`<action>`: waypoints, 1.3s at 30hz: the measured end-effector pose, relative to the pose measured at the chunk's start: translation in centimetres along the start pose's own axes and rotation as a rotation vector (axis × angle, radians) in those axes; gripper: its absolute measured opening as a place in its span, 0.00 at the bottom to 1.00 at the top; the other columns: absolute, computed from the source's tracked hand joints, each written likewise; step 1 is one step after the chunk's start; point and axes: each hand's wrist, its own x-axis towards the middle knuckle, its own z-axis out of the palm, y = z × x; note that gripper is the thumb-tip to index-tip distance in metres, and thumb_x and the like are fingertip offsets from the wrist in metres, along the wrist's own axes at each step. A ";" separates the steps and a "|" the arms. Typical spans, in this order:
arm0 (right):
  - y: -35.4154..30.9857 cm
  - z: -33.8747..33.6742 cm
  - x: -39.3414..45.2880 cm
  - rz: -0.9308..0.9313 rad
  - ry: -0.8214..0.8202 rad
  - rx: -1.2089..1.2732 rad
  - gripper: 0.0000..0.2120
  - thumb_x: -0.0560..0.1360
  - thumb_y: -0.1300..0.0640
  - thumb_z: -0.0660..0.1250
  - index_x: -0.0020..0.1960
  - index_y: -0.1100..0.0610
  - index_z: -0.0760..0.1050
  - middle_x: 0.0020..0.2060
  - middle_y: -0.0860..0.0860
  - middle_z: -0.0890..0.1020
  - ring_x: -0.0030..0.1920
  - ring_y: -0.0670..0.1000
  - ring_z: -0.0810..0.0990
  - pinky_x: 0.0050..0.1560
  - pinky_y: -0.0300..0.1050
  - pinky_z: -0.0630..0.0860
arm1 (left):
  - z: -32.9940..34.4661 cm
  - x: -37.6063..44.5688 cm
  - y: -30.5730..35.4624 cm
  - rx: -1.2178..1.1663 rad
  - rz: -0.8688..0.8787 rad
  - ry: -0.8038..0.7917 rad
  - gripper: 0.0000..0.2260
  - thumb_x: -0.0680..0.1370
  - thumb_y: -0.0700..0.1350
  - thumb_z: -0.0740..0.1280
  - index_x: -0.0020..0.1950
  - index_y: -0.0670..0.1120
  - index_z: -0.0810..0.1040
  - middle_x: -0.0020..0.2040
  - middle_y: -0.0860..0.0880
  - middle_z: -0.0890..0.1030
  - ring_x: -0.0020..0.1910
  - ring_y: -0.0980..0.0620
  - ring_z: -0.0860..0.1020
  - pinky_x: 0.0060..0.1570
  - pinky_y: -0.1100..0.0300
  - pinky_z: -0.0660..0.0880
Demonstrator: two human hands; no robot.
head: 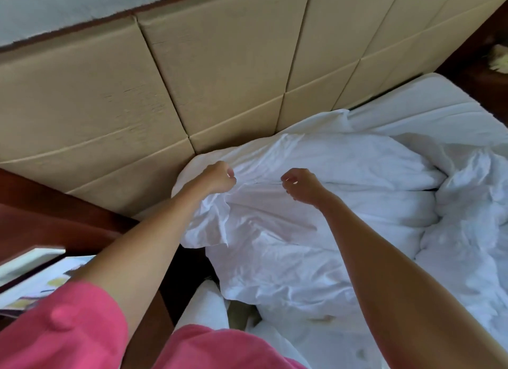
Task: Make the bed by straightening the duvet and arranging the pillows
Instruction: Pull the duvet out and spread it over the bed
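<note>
Both arms are stretched out over the head end of the bed here. The left hand (218, 177) is curled up with its fingertips pinching a fold of the white duvet (275, 231) near the edge, at about 10 o'clock from the middle of the view. The right hand (301, 185) sits just beside it at about 12 o'clock, fingers also curled down into the same cloth, and it looks like it's nipping a ridge of fabric, though the exact grip is a bit hard to make out. There's a tight crease running between the two hands, so the cloth is stretched across that gap

The duvet is a rumpled heap covering most of the mattress from the centre out to 3 and 5 o'clock, with one loose corner flopping over the bed's side at around 8 o'clock from centre. A plump white pillow (357, 162) lies right behind the hands, up against the padded beige headboard (192, 66), which fills the whole top of the view from 9 to 1 o'clock. A bare strip of white sheet (426, 107) shows at 2 o'clock

Down at 7 o'clock there's a pink sleeve (63, 327), and past it at 8 o'clock a dark wooden nightstand (41, 217) with some papers (35, 280) on it
</note>
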 end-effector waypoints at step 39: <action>16.7 -3.4 9.2 0.025 0.604 -0.218 0.12 0.67 0.50 0.66 0.39 0.51 0.62 0.27 0.51 0.76 0.29 0.61 0.75 0.30 0.45 0.63 | 11.6 24.7 24.0 -0.040 -0.137 -1.025 0.32 0.67 0.66 0.74 0.58 0.42 0.83 0.57 0.41 0.84 0.57 0.43 0.82 0.66 0.49 0.74</action>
